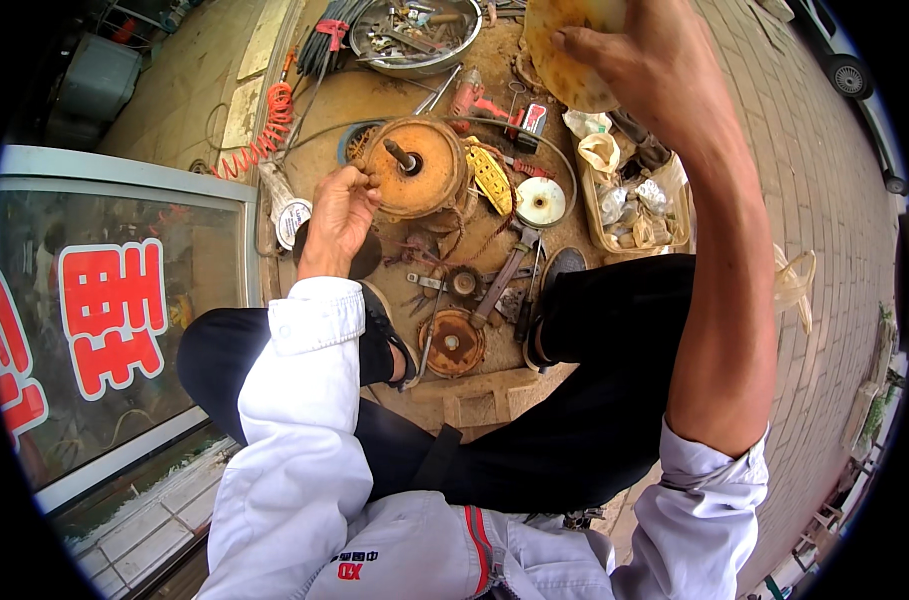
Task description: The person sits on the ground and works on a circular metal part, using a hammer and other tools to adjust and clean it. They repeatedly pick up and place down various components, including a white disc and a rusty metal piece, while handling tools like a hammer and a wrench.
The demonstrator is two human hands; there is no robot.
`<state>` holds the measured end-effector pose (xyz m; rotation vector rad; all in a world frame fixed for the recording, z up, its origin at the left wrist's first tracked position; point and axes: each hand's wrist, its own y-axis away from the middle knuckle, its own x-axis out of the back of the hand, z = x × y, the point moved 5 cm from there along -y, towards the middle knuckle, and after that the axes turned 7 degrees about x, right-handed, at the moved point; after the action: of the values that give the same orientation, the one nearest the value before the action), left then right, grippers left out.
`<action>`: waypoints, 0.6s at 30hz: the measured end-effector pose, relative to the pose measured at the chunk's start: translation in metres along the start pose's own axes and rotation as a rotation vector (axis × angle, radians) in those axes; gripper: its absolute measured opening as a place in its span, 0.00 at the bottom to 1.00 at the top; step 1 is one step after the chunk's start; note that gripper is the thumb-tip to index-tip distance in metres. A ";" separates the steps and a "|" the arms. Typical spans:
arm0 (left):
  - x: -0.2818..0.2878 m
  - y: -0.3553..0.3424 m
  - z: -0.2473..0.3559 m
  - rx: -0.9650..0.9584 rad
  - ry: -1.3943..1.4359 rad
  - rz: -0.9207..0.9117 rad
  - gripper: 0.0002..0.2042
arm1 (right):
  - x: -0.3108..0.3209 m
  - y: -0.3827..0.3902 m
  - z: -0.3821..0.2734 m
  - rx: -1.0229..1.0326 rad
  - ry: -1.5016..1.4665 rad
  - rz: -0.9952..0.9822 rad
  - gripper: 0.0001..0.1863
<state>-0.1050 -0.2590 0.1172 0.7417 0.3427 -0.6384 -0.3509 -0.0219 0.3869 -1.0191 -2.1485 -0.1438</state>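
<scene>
A rusty orange round motor housing [389, 185] sits in front of me with a short dark shaft standing up from its centre. My left hand [342, 212] is at its left rim, thumb and fingers closed in a pinch; what they hold, if anything, is too small to tell. Up at the top right, my right hand [646, 65] grips a yellowish, brown-stained plastic piece [574, 60], partly cut off by the picture's edge. Right of the housing lie a yellow slotted part [489, 180] and a white round disc [540, 201].
A red cordless impact wrench [479, 105] lies beyond the housing. At the far side stands a metal basin [414, 68] of tools and scraps. A crate [599, 225] of bags is at right. Between my feet are a hammer [504, 275] and a rusty disc [452, 343]. A glass-paned frame [124, 175] borders the left.
</scene>
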 end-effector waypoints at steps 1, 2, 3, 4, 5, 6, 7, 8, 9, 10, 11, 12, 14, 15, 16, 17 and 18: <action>-0.003 -0.001 0.000 0.031 -0.010 -0.059 0.09 | 0.002 0.002 -0.006 -0.044 -0.015 -0.015 0.09; -0.001 -0.001 -0.001 -0.027 -0.205 0.047 0.11 | 0.002 0.002 -0.007 -0.067 -0.024 -0.025 0.09; -0.033 0.011 0.000 -0.080 -0.397 0.145 0.13 | 0.003 0.003 -0.006 -0.094 -0.025 -0.031 0.09; -0.042 0.014 0.003 -0.165 -0.619 0.208 0.15 | 0.004 0.003 -0.006 -0.094 -0.029 -0.034 0.09; -0.051 0.018 0.005 -0.244 -0.839 0.293 0.17 | 0.004 0.005 -0.008 -0.050 -0.014 -0.021 0.09; -0.055 0.014 0.005 -0.349 -1.085 0.333 0.19 | 0.004 0.007 -0.009 -0.006 0.003 -0.006 0.09; -0.058 0.012 0.005 -0.455 -1.331 0.370 0.21 | 0.003 0.014 -0.010 0.083 0.039 0.026 0.10; -0.057 0.009 0.002 -0.454 -1.341 0.344 0.20 | 0.002 0.014 -0.010 0.084 0.038 0.023 0.10; -0.059 0.008 0.000 -0.451 -1.351 0.313 0.20 | 0.002 0.013 -0.010 0.082 0.039 0.020 0.10; -0.061 0.007 -0.001 -0.447 -1.361 0.282 0.19 | 0.003 0.006 -0.009 -0.008 0.003 -0.018 0.10; -0.058 0.004 -0.003 -0.445 -1.332 0.274 0.18 | 0.002 0.006 -0.009 -0.018 -0.012 -0.025 0.10; -0.056 0.001 -0.003 -0.442 -1.302 0.268 0.17 | 0.002 0.007 -0.009 -0.028 -0.026 -0.032 0.10; -0.052 -0.001 -0.005 -0.438 -1.292 0.267 0.16 | 0.000 0.014 -0.010 0.035 -0.029 -0.014 0.10; -0.056 0.003 -0.005 -0.435 -1.312 0.271 0.15 | 0.000 0.014 -0.010 0.029 -0.041 -0.020 0.10; -0.059 0.005 -0.004 -0.431 -1.332 0.276 0.15 | 0.001 0.007 -0.012 -0.054 -0.072 -0.057 0.11; -0.061 0.005 -0.004 -0.435 -1.344 0.281 0.15 | 0.001 0.005 -0.013 -0.101 -0.089 -0.078 0.11; -0.063 0.006 -0.003 -0.439 -1.355 0.286 0.15 | 0.001 0.003 -0.015 -0.148 -0.104 -0.098 0.11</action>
<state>-0.1493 -0.2278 0.1494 -0.1618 -0.8406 -0.6319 -0.3406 -0.0243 0.3976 -1.0247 -2.3113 -0.3067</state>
